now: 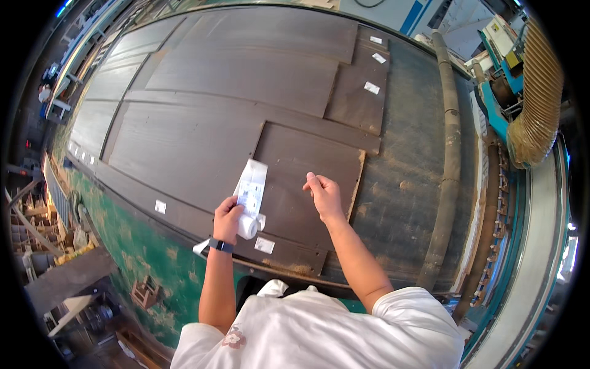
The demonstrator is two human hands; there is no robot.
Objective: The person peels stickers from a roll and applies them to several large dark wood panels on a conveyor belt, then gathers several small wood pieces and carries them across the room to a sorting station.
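Note:
My left hand [228,218] grips a roll of white labels [248,226], with a strip of printed labels [252,186] standing up from it. A tail of white backing [201,246] hangs out beside the wrist, which wears a dark watch. Held over a brown panel [307,154], my right hand [324,195] is closed, thumb against the curled fingers. Whether anything small is pinched there cannot be made out. Below the roll, a white label [264,245] is stuck on a narrow brown strip of board. Another label [160,206] sits farther left on the front board.
Several large brown panels [246,74] cover the machine table, and more labels [372,88] mark those at the far right. A dusty roller [452,141] crosses the table on the right, near a ribbed hose [541,92]. Sawdust lies on the green floor [141,246].

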